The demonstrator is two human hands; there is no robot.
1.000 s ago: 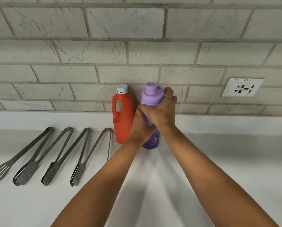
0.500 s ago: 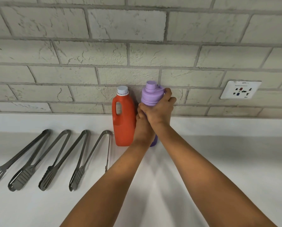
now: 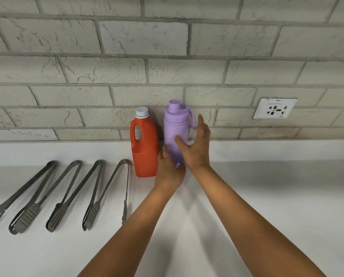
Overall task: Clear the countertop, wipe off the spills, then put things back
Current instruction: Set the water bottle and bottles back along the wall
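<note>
While the left hand [image 3: 168, 168] grips the purple bottle's [image 3: 176, 129] base, the right hand [image 3: 197, 148] hovers beside it, fingers spread, holding nothing.

Both bare forearms rise from the bottom edge toward the frame's centre, converging. The left hand [image 3: 168, 168] sits lower, just left of centre, back facing the camera, fingers curled forward. The right hand [image 3: 195, 148] is higher and slightly right, fingers spread and extended upward, thumb angled left.
</note>
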